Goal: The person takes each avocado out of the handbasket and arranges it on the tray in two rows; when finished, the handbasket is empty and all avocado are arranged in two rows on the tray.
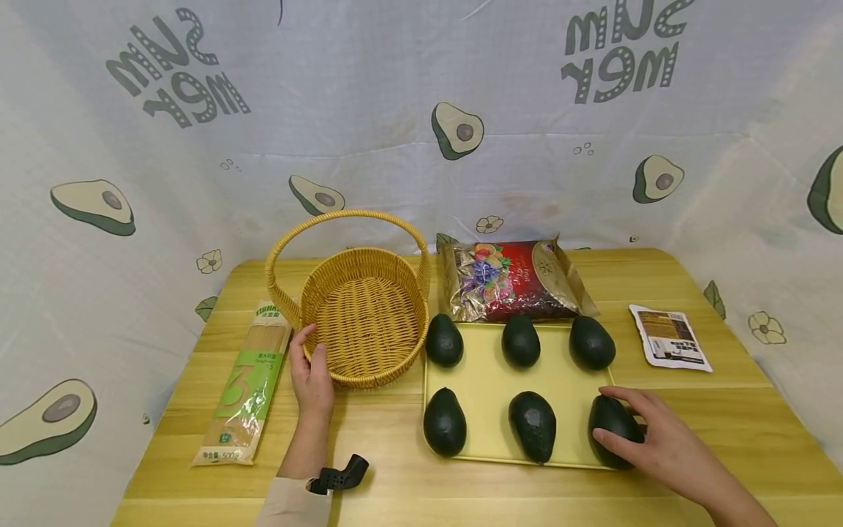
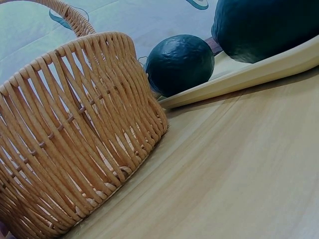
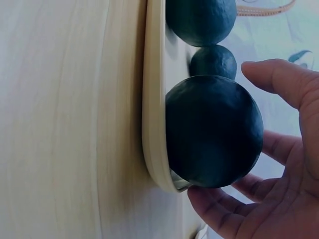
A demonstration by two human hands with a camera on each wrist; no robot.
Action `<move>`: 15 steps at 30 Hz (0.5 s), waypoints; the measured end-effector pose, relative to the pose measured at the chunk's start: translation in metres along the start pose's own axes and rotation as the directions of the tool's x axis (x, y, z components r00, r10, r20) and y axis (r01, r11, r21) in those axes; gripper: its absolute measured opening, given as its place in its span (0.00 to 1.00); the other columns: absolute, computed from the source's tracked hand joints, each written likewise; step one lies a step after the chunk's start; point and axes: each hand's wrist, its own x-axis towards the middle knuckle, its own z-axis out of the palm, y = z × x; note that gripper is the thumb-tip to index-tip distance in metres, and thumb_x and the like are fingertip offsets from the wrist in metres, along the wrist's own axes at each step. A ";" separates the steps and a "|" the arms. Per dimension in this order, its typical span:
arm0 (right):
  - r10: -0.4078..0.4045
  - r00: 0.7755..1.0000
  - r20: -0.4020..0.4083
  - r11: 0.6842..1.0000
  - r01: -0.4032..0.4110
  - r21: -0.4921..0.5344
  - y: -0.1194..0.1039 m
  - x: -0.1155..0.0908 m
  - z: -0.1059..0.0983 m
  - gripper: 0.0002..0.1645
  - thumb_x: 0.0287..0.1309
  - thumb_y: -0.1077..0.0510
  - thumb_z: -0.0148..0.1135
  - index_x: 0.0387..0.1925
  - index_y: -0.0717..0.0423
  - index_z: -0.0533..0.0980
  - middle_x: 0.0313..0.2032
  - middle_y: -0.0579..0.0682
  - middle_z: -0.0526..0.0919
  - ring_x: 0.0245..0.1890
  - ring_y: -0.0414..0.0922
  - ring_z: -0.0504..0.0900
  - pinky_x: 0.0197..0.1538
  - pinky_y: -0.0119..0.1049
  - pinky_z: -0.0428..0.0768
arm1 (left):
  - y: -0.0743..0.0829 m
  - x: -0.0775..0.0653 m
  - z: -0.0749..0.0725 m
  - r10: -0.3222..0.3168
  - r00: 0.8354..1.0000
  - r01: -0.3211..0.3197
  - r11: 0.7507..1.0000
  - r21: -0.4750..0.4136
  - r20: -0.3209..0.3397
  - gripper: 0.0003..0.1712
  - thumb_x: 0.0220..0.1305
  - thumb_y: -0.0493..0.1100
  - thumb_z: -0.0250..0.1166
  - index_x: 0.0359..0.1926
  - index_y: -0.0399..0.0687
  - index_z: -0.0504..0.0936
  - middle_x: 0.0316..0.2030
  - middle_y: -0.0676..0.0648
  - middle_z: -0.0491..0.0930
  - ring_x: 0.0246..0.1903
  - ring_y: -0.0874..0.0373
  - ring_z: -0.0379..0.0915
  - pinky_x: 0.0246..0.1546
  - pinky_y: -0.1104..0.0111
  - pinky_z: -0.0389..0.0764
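My right hand (image 1: 648,432) is curled round a dark green avocado (image 1: 612,417) at the tray's front right corner. In the right wrist view the fingers bend behind and below this avocado (image 3: 214,132), while the thumb (image 3: 269,74) stands above it. More avocados (image 1: 533,426) lie in two rows on the pale yellow tray (image 1: 484,380). My left hand (image 1: 312,384) rests against the left front side of a wicker basket (image 1: 372,326) with a tall hoop handle, its fingers fairly straight. Nothing lies inside the basket. The left wrist view shows its woven wall (image 2: 84,129) close up.
A spaghetti pack (image 1: 244,395) lies left of the basket. Behind the tray rests a red and gold candy bag (image 1: 516,282). A small white and brown pouch (image 1: 670,338) is at the right. A printed cloth (image 1: 395,95) hangs behind the wooden table (image 1: 388,468).
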 end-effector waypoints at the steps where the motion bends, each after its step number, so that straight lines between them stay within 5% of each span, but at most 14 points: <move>1: -0.006 1.000 -0.005 1.000 0.006 0.001 0.000 0.000 0.000 0.41 0.59 0.40 0.72 0.66 0.57 0.72 0.60 0.69 0.75 0.54 0.64 0.77 0.45 0.58 0.80 | 0.000 0.000 0.000 0.002 1.000 -0.002 1.000 0.000 0.000 0.22 0.74 0.34 0.47 0.66 0.33 0.67 0.71 0.41 0.64 0.74 0.54 0.53 0.71 0.59 0.55; 15: -0.014 1.000 -0.022 0.996 0.016 0.084 0.000 0.004 -0.007 0.35 0.67 0.45 0.66 0.66 0.61 0.70 0.62 0.67 0.70 0.57 0.69 0.75 0.52 0.61 0.80 | -0.002 0.000 -0.001 -0.002 1.000 0.002 1.000 -0.010 0.010 0.22 0.74 0.33 0.47 0.67 0.33 0.66 0.72 0.41 0.63 0.74 0.54 0.53 0.71 0.58 0.55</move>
